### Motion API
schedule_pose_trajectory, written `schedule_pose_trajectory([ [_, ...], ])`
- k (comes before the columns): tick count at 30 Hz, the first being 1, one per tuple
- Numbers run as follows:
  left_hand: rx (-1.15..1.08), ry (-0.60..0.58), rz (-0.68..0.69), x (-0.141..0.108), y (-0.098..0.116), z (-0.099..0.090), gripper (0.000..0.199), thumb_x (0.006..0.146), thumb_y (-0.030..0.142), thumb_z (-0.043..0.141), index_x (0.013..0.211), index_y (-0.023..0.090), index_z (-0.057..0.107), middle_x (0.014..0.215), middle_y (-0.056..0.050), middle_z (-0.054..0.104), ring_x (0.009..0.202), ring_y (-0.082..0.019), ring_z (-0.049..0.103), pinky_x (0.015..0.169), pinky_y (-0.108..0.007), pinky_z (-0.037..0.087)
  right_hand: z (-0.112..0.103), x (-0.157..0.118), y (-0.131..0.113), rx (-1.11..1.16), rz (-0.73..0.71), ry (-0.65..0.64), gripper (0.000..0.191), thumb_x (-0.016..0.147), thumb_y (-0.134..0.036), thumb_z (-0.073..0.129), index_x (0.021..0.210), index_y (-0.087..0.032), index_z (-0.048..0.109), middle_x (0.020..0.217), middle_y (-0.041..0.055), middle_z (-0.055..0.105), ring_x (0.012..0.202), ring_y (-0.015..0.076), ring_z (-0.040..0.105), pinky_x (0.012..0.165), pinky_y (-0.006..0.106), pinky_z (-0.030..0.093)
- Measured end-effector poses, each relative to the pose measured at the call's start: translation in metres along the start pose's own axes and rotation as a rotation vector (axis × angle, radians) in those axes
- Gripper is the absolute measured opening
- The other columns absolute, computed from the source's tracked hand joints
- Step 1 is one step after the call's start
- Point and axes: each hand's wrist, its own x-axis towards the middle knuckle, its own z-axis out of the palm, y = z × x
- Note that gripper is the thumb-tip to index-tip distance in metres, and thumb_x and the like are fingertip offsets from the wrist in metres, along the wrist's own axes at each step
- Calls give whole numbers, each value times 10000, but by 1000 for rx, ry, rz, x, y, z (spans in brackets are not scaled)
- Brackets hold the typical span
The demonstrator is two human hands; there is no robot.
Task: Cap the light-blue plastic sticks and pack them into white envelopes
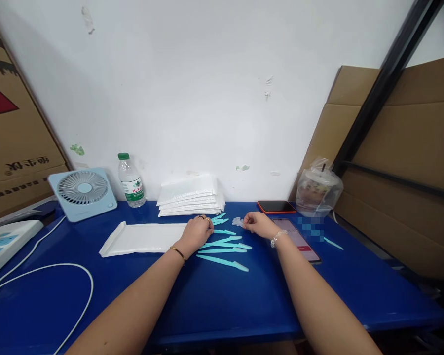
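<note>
Several turquoise eyebrow razors [225,264] lie fanned out on the blue table. My left hand [199,231] is closed over their handle ends, its fingers around the handle of one razor [225,231]; the exact grip is partly hidden. To the right, my right hand [258,224] pinches at a small bunch of clear plastic pieces [238,222], perhaps blade covers, at table height. Beneath and left of my left hand lies a flat white padded mailer [144,238].
A stack of white mailers [188,195] stands against the wall, beside a water bottle [131,182] and a blue fan [84,192]. Two phones [277,206] and a bagged drink cup [318,190] are at right. White cable [77,266] loops at left. Another razor [333,243] lies far right.
</note>
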Motion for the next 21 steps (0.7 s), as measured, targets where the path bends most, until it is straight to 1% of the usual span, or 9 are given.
schedule_pose_trajectory([
  [3, -54, 13, -12, 0, -2, -1, 99, 802, 244, 529, 795, 201, 618, 883, -43, 629, 852, -193, 571, 724, -275, 407, -1, -2, -1, 170, -66, -84, 136, 704, -285, 628, 735, -159, 584, 582, -15, 583, 538, 106, 533, 530, 210, 408],
  [5, -78, 23, -21, -1, -2, -2, 102, 808, 251, 523, 808, 204, 613, 871, -39, 628, 827, -188, 576, 706, -273, 407, -1, -2, 0, 208, -99, -91, 153, 702, -296, 631, 740, -154, 589, 590, -10, 588, 552, 107, 539, 536, 209, 414],
  [9, -94, 17, -34, -1, -1, -4, 112, 810, 251, 518, 817, 199, 617, 870, -42, 628, 826, -185, 580, 706, -270, 410, 1, -1, 0, 240, -102, -112, 159, 687, -290, 647, 739, -147, 600, 625, 7, 610, 573, 110, 545, 549, 209, 432],
  [13, -81, 0, -44, -2, 1, -6, 127, 805, 256, 516, 823, 194, 625, 883, -51, 631, 834, -187, 578, 712, -270, 411, 1, -2, -2, 251, -106, -119, 169, 680, -293, 657, 735, -142, 608, 620, 8, 611, 560, 106, 535, 545, 209, 433],
  [18, -83, 17, -44, -1, 0, -6, 121, 804, 257, 517, 817, 199, 622, 865, -45, 637, 828, -186, 578, 707, -268, 407, 0, -2, -3, 252, -115, -102, 175, 692, -303, 646, 744, -140, 615, 630, 12, 615, 563, 105, 537, 548, 210, 434],
  [21, -88, 28, -36, -1, 0, -5, 121, 798, 264, 522, 815, 199, 622, 859, -43, 637, 816, -181, 577, 697, -264, 404, 3, -1, -4, 256, -130, -113, 165, 686, -291, 645, 745, -139, 620, 646, 17, 623, 571, 107, 543, 552, 215, 438],
])
